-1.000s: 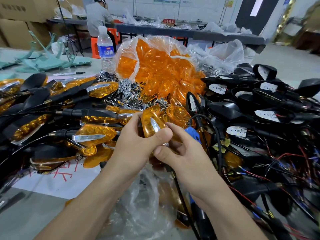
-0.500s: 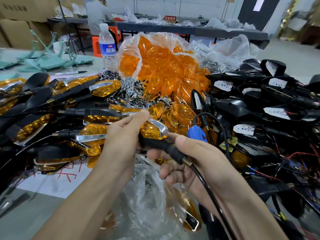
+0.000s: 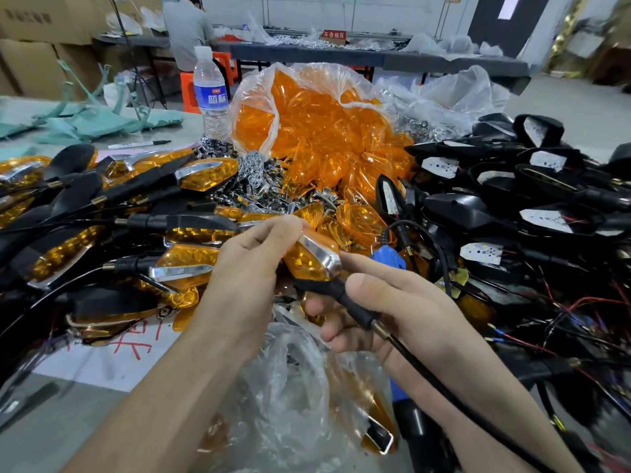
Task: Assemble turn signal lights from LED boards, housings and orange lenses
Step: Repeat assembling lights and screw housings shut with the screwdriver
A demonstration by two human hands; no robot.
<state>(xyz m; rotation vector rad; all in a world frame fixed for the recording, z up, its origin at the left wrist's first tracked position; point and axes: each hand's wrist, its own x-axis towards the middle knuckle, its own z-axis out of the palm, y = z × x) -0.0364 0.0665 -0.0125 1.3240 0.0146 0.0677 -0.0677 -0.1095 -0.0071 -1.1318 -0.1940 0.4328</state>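
Note:
Between my hands is a turn signal light (image 3: pixel 312 259) with an orange lens, a chrome trim and a black stem trailing a black cable. My left hand (image 3: pixel 249 271) grips its lens end from the left, fingers curled over the top. My right hand (image 3: pixel 392 308) holds the black stem (image 3: pixel 351 302) between thumb and fingers. A clear bag of loose orange lenses (image 3: pixel 317 131) stands behind. Finished lights (image 3: pixel 191 179) pile up at the left. Black housings with white LED boards (image 3: pixel 546 220) and wires heap at the right.
A water bottle (image 3: pixel 211 93) stands at the back left beside a pen (image 3: pixel 140 144). Chrome trim pieces (image 3: pixel 252 172) lie in front of the lens bag. A blue tool (image 3: pixel 387 259) lies just beyond my right hand. Crumpled clear plastic (image 3: pixel 300 387) sits below my hands. A person sits at a far table.
The light went from upright, pressed between both hands, to lying across them. My right hand shifted from the lens down to the black stem. The left keeps the lens end.

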